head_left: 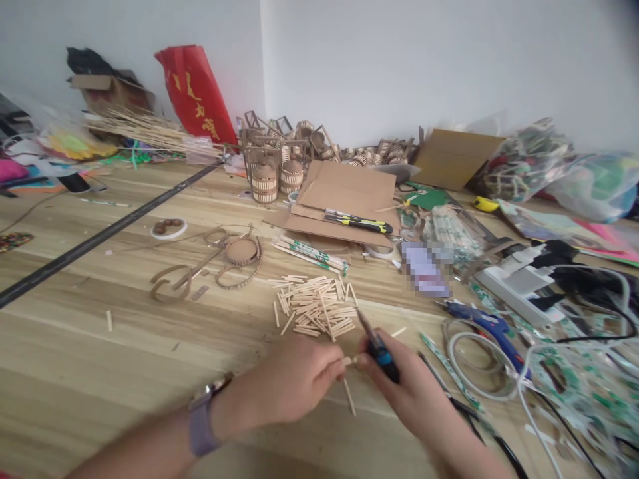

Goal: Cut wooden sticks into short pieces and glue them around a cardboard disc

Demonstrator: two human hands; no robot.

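Observation:
My left hand [304, 372], with a watch on a lavender band [202, 422] at its wrist, is closed in a pinch. A short bit of light wooden stick [348, 361] shows between its fingertips and those of my right hand [407, 389]. My right hand is wrapped round a black-and-blue-handled tool [382, 356] with a slim dark blade pointing up and away; it looks like a craft knife. A longer thin stick [350, 399] shows beneath my left fingers. Just beyond both hands lies a loose heap of short cut sticks [314, 303].
Cardboard [349, 193] with a yellow-black utility knife [359, 221] lies behind the heap. Small slatted buckets [264, 183] stand further back. At right are a blue glue gun [492, 332], a tape roll [482, 366], a power strip [519, 293] and cords. A black bar [110, 233] crosses the left.

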